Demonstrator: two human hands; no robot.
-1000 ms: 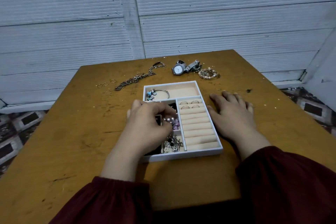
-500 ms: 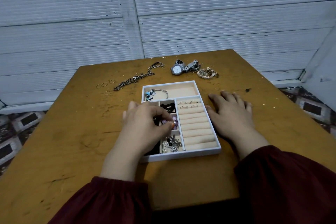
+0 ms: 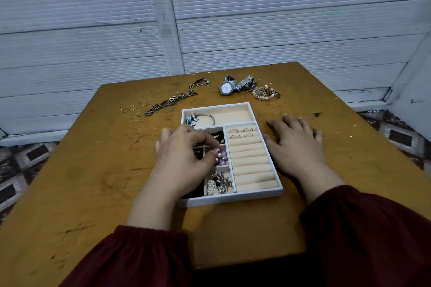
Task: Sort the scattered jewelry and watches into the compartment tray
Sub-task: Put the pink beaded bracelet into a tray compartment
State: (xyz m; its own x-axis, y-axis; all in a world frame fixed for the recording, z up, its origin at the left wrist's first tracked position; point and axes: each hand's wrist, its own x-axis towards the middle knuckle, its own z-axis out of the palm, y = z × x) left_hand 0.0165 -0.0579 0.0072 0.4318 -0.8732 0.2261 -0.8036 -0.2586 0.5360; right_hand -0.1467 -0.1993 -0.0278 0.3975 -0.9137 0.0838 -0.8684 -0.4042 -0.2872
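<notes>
A white compartment tray (image 3: 235, 198) sits mid-table. My left hand (image 3: 184, 161) hovers over its left compartments, fingertips pinched on a pink bead piece (image 3: 220, 154) in the middle small compartment. My right hand (image 3: 296, 144) lies flat on the table, touching the tray's right wall. A charm bangle (image 3: 200, 118) lies in the top compartment, and several rings (image 3: 240, 133) sit in the ring rolls. Pearl and silver pieces (image 3: 219, 185) fill the lower compartment. Loose on the table beyond are a chain (image 3: 172, 100), small rings (image 3: 133, 108), two watches (image 3: 235, 86) and a beaded bracelet (image 3: 265, 93).
The yellow-brown wooden table (image 3: 93, 170) stands against a white slatted wall (image 3: 256, 18). Patterned floor tiles (image 3: 21, 165) show past its left and right edges. My dark red sleeves (image 3: 373, 240) cover the near edge.
My left hand's fingers have lowered the pink beads into the small middle compartment and shifted slightly. My right hand has stayed flat beside the tray.
</notes>
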